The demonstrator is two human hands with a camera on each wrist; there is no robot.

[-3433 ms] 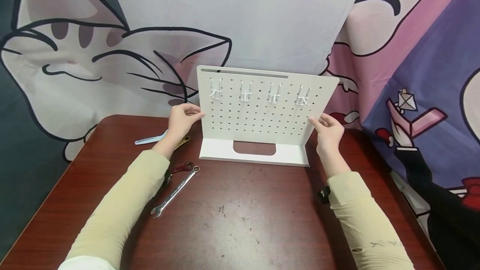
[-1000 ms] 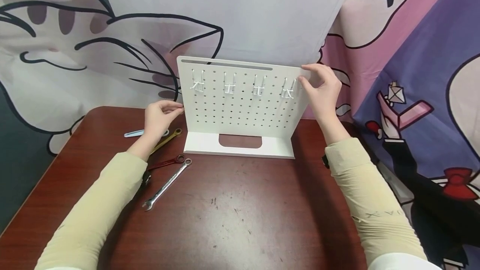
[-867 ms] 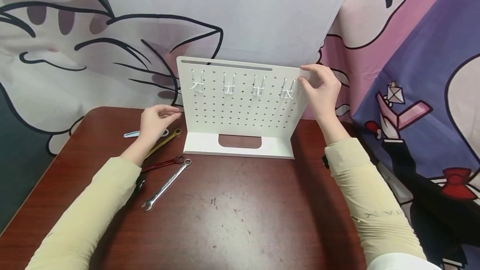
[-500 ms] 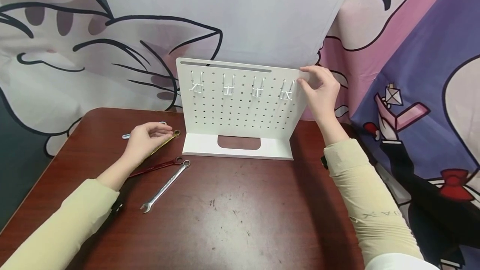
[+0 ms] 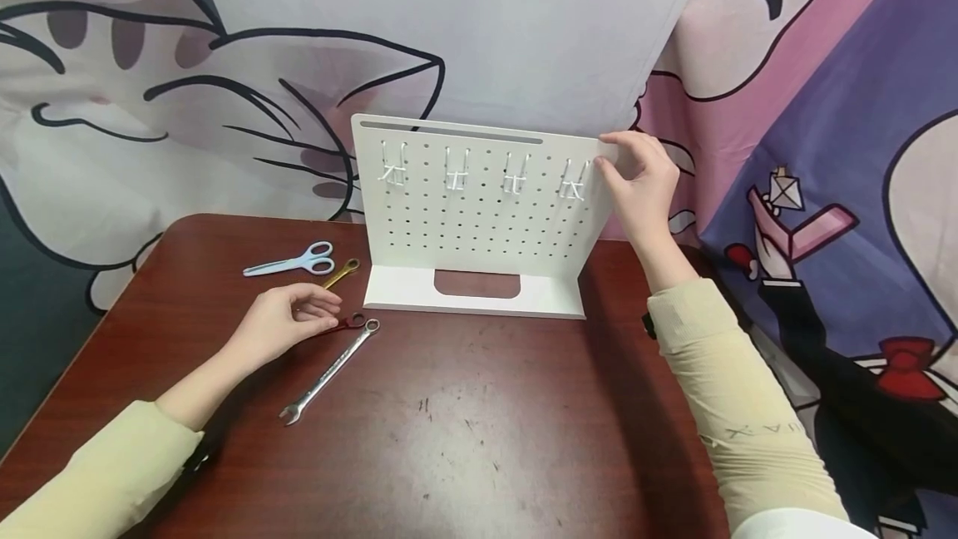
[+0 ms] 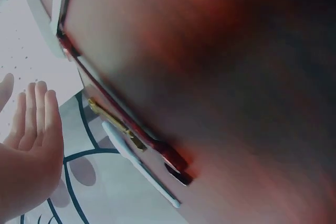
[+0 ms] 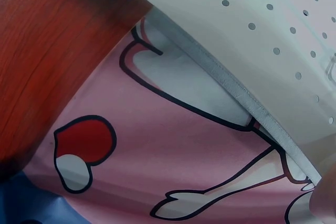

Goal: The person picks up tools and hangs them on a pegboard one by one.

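Observation:
A white pegboard stand (image 5: 479,227) stands upright on the table, with several white wire hooks (image 5: 456,170) across its upper part. My right hand (image 5: 645,190) pinches the board's top right corner between thumb and fingers. In the right wrist view, the pegboard's side edge (image 7: 226,80) leads down to a bit of that hand. My left hand (image 5: 280,323) is over the tools left of the stand, fingers extended and loose, holding nothing. It covers most of a red wrench (image 5: 353,322); the left wrist view shows more of this red wrench (image 6: 123,116).
Light blue scissors (image 5: 295,262) lie behind the left hand, beside a yellow wrench (image 5: 343,272). A silver combination wrench (image 5: 329,374) lies nearer the front. The brown table (image 5: 479,439) meets cartoon-printed cloth (image 5: 554,32) at the back and right.
My left hand has let go of the pegboard's left edge and come down toward the front left, uncovering the scissors. My right hand earlier moved up from the right edge to the top corner.

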